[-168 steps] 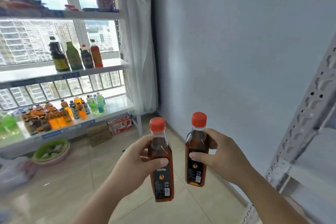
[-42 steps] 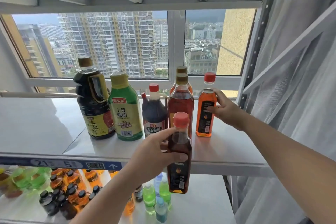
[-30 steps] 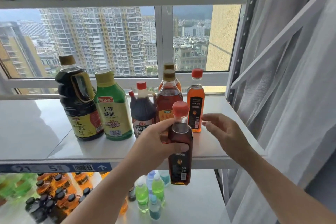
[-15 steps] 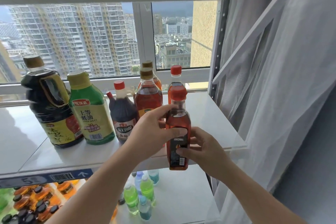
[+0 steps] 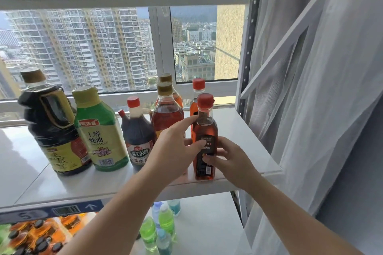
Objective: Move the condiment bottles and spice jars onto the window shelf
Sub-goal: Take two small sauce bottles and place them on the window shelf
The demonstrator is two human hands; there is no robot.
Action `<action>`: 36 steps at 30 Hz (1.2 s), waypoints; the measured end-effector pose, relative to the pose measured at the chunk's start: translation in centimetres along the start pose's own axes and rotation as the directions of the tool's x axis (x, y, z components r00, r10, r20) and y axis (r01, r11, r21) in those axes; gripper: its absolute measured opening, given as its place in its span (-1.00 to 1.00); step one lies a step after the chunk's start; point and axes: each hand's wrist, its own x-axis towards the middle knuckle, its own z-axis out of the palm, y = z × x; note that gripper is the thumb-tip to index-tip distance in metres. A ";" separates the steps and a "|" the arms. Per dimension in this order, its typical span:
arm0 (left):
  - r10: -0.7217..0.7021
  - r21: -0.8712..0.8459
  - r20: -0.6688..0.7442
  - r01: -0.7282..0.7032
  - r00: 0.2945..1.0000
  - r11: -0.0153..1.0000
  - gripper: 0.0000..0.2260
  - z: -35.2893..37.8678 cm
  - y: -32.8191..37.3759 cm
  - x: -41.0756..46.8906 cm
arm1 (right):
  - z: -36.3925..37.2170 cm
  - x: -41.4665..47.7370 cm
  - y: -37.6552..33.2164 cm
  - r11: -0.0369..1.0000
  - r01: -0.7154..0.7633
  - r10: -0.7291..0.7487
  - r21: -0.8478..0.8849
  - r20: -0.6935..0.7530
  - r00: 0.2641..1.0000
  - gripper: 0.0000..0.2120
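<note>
A red-capped bottle of amber liquid (image 5: 205,128) stands upright at the front edge of the white window shelf (image 5: 62,184), near its right end. My left hand (image 5: 176,149) grips it from the left, thumb on the dark label and index finger behind the shoulder. My right hand (image 5: 230,159) pinches the lower label from the right. A matching red-capped bottle (image 5: 198,87) stands behind it, mostly hidden.
To the left on the shelf stand a dark soy jug (image 5: 51,126), a green sauce bottle (image 5: 101,130), a dark vinegar bottle (image 5: 138,136) and two amber bottles (image 5: 165,109). A curtain (image 5: 310,109) and shelf upright (image 5: 246,58) close the right side. Drink bottles (image 5: 157,227) fill the lower shelf.
The bottle in my left hand rose from below the shelf edge and now stands on the shelf's front. My right hand left the back bottle and took hold of this one.
</note>
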 end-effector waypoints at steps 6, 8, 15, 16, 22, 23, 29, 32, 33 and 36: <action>-0.010 -0.014 -0.036 0.009 0.999 1.000 -0.59 -0.2 -1.0 -0.8 | 0.1 1.9 0.6 0.998 -0.054 0.055 -0.025 0.011 0.998 -0.57; -0.013 -0.007 -0.056 0.012 0.998 1.000 -0.66 -0.4 -1.4 -1.0 | 0.3 2.2 1.0 0.998 -0.058 0.058 -0.025 0.012 0.998 -0.53; -0.040 -0.034 -0.052 0.038 0.998 0.999 -0.84 -0.3 -2.6 -1.7 | 1.1 2.6 1.6 0.999 -0.047 0.047 0.002 -0.008 0.999 -0.51; -0.036 -0.039 -0.045 0.034 0.998 0.999 -0.85 -0.3 -2.8 -1.7 | 1.2 2.6 1.6 0.999 -0.053 0.053 0.008 0.003 0.999 -0.51; -0.043 -0.085 -0.038 0.040 0.998 0.996 -0.90 -0.3 -3.3 -2.1 | 1.1 3.2 1.5 0.994 -0.089 0.087 0.060 0.031 0.996 -0.51; -0.048 -0.093 -0.040 0.044 0.998 0.995 -0.91 -0.3 -3.4 -2.1 | 1.0 3.3 1.6 0.994 -0.091 0.088 0.067 0.033 0.996 -0.51; -0.075 -0.118 -0.013 0.073 0.997 0.990 -0.91 -0.3 -3.9 -2.4 | 1.1 3.5 1.6 0.995 -0.075 0.073 0.061 0.036 0.997 -0.52; -0.093 -0.143 0.005 0.093 0.996 0.985 -0.91 -0.3 -4.0 -2.5 | 1.1 3.5 1.6 0.996 -0.074 0.071 0.058 0.038 0.997 -0.52; -0.093 -0.138 0.009 0.093 0.996 0.986 -0.91 -0.3 -4.0 -2.5 | 1.1 3.4 1.7 0.996 -0.075 0.073 0.056 0.038 0.997 -0.52; -0.084 -0.098 0.017 0.086 0.996 0.991 -0.90 -0.4 -3.8 -2.6 | 1.1 3.3 1.7 0.996 -0.078 0.076 0.043 0.035 0.996 -0.51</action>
